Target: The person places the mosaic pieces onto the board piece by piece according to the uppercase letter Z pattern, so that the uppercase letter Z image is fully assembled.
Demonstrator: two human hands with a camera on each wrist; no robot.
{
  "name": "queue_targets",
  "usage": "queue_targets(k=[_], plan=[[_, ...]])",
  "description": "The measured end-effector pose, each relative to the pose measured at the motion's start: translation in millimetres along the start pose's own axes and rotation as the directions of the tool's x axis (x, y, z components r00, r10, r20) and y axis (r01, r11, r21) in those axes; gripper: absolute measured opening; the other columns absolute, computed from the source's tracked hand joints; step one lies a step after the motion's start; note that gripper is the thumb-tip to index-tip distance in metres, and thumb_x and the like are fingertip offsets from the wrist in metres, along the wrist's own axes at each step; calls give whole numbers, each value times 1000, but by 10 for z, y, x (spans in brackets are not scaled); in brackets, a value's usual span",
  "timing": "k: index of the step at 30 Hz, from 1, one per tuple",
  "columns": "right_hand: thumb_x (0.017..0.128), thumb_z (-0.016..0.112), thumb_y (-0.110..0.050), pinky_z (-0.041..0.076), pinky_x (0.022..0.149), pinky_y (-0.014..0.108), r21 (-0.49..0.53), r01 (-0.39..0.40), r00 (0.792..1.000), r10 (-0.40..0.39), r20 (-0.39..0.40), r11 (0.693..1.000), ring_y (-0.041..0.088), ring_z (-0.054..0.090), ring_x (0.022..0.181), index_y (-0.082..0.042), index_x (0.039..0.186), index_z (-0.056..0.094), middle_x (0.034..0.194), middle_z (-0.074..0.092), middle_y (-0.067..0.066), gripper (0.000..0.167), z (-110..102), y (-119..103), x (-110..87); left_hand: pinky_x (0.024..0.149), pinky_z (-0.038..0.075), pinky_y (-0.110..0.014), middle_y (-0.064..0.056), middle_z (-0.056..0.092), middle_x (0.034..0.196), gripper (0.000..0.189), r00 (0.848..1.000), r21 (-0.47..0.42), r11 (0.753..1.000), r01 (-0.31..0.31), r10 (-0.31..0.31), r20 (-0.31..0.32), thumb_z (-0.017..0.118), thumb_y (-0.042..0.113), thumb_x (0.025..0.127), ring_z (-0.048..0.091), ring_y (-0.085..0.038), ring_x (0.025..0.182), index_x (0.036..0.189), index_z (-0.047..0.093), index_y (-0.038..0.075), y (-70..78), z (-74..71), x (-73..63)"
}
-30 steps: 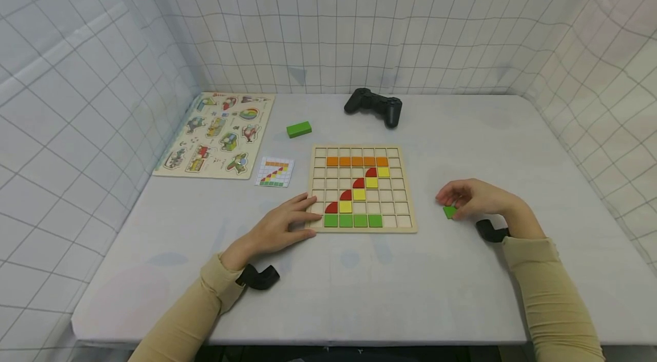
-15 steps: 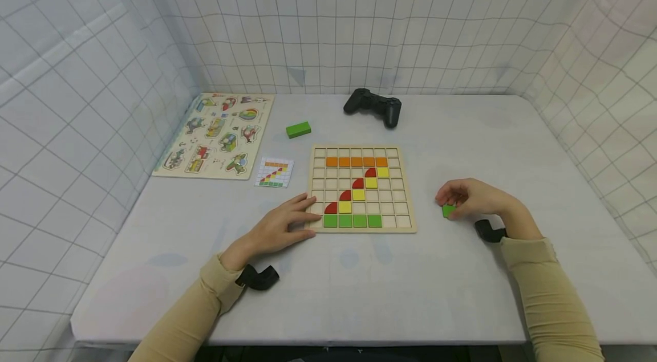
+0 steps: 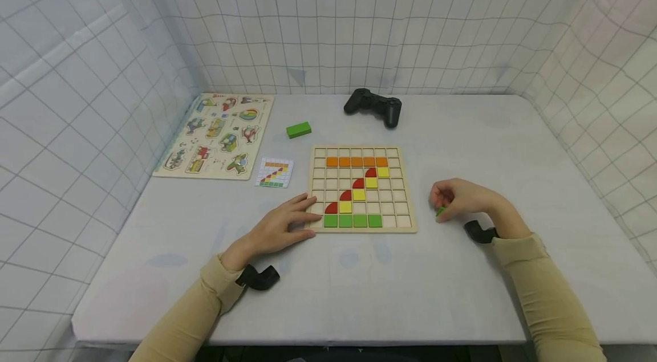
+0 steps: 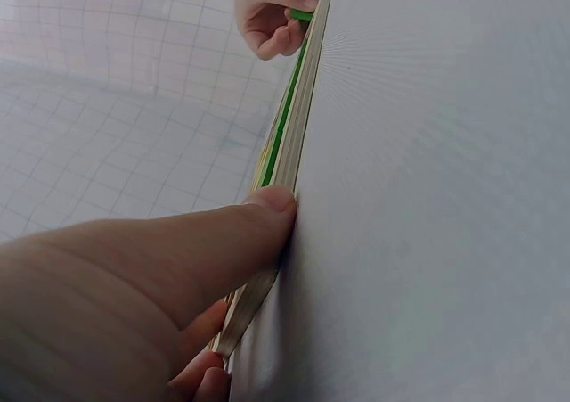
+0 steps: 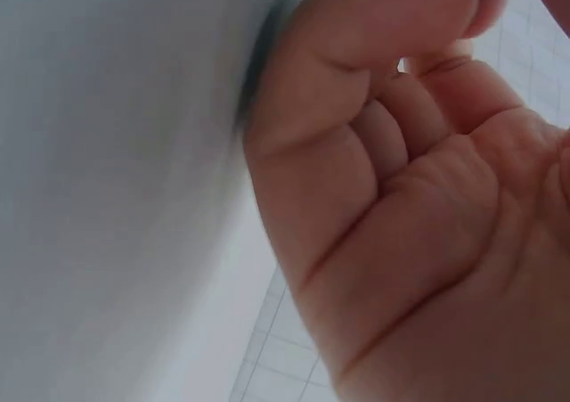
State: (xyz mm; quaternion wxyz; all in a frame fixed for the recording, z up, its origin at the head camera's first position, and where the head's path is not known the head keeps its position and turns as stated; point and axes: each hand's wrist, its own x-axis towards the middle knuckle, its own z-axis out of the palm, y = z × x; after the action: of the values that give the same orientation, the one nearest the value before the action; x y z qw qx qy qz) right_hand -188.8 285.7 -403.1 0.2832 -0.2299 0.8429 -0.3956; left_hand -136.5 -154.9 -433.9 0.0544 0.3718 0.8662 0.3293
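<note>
A wooden grid board (image 3: 370, 207) lies on the table in the head view. In it sit an orange row (image 3: 357, 162), a diagonal of red quarter-round (image 3: 346, 195) and yellow square tiles (image 3: 359, 195), and a bottom row of green tiles (image 3: 353, 220). My left hand (image 3: 277, 226) rests at the board's near left corner with its fingers extended; in the left wrist view the thumb (image 4: 214, 246) presses the board's edge. Right of the board, my right hand (image 3: 464, 198) pinches a small green tile (image 3: 440, 211), mostly hidden by the fingers. The right wrist view shows curled fingers (image 5: 303, 170) but not the tile.
A small pattern card (image 3: 275, 172) lies left of the board. Behind are a green block (image 3: 299, 130) and a black game controller (image 3: 373, 106). A picture puzzle board (image 3: 215, 135) is at the back left. Grid-patterned cloth walls (image 3: 349, 20) enclose the table.
My right hand has drawn the green tile up off the table into its fingers and shifted slightly left toward the board. My left hand has stayed in place.
</note>
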Motion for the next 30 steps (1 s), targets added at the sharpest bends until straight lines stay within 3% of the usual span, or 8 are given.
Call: queue_targets(k=[6, 15, 20, 30], plan=[[69, 83, -13, 41, 56, 22, 16, 19, 1000, -19, 8, 1000, 13, 47, 64, -3, 80, 53, 72, 52, 4, 33, 28, -44, 101, 112, 24, -47, -13, 39, 145, 39, 1000, -6, 1000, -5, 5, -2, 67, 29, 88, 23, -30, 139, 122, 65, 9, -5, 3, -6], [79, 76, -18, 48, 63, 25, -2, 47, 998, -47, 30, 999, 18, 56, 71, -6, 90, 64, 79, 62, 4, 21, 143, -287, 312, 111, 25, -47, -12, 39, 145, 39, 1000, 3, 1000, -9, 9, -6, 67, 28, 88, 24, -29, 139, 122, 64, 10, -19, 9, -4], [81, 74, -18, 48, 66, 26, -20, 85, 995, -83, 57, 996, 19, 56, 73, -6, 91, 65, 79, 63, 3, 18, 237, -408, 427, 112, 24, -46, -12, 40, 145, 39, 1000, 3, 1000, -13, 13, -8, 67, 28, 88, 24, -29, 139, 122, 65, 10, -16, 12, -6], [84, 71, -15, 50, 68, 27, -61, 86, 991, -79, 105, 994, 18, 58, 73, -9, 90, 68, 81, 65, 0, 9, 352, -537, 516, 112, 24, -45, -13, 39, 145, 38, 1000, -2, 1000, -3, 3, -7, 66, 28, 88, 23, -30, 139, 122, 65, 9, -1, 5, -12]])
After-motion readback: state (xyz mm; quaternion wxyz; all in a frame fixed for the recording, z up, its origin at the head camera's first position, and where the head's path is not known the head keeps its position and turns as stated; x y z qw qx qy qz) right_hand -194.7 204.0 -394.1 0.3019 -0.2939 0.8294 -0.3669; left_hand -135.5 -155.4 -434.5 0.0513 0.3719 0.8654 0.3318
